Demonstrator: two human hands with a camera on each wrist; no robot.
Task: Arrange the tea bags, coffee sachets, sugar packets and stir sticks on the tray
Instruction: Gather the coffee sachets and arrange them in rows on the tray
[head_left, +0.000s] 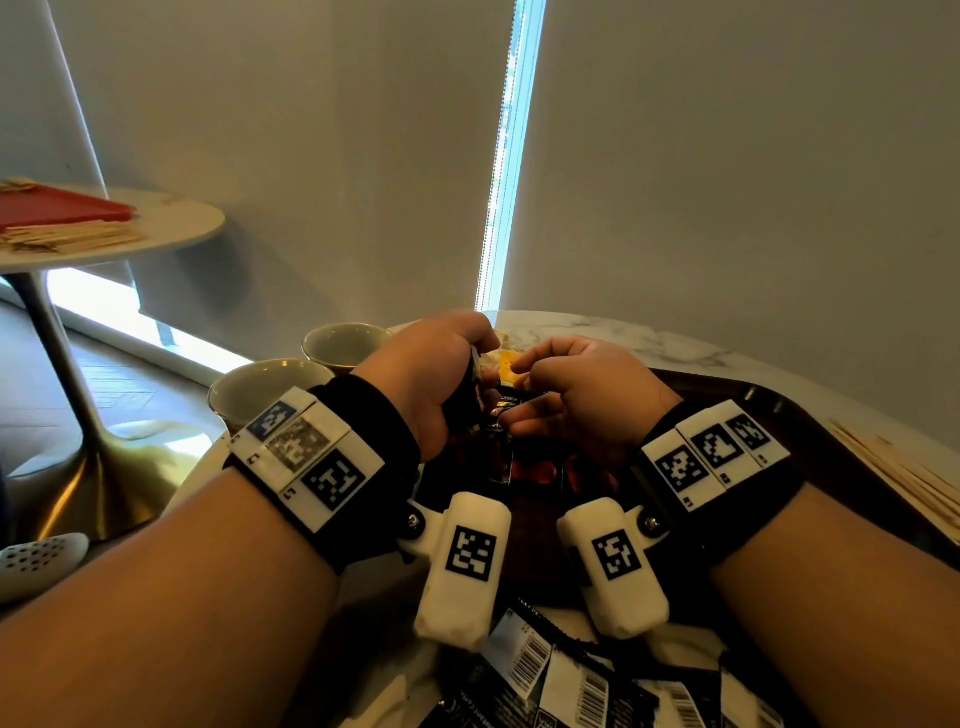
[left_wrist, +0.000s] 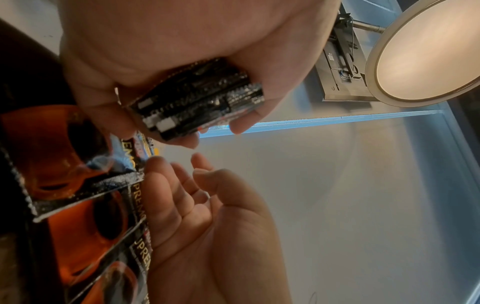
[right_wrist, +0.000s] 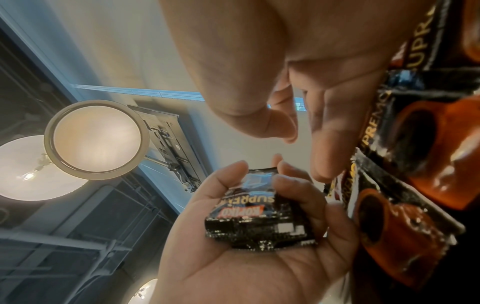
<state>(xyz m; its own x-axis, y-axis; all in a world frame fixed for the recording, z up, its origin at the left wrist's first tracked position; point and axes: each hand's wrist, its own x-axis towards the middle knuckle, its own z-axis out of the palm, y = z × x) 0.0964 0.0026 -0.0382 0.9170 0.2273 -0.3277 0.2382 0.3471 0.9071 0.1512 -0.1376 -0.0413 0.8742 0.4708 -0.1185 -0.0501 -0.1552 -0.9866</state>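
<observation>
Over the dark brown tray my left hand grips a small stack of black coffee sachets, thumb on one side and fingers on the other; the same stack shows in the right wrist view. A row of overlapping black sachets printed with orange cups lies on the tray below. My right hand hangs beside the stack, fingers relaxed, and holds nothing. Its fingertips touch the edge of the top sachet in the row. A yellow packet lies just beyond the hands.
Two pale cups stand left of the tray. Wooden stir sticks lie at the right. Loose black sachets with barcodes are heaped at the near edge. A second round table with a red tray stands far left.
</observation>
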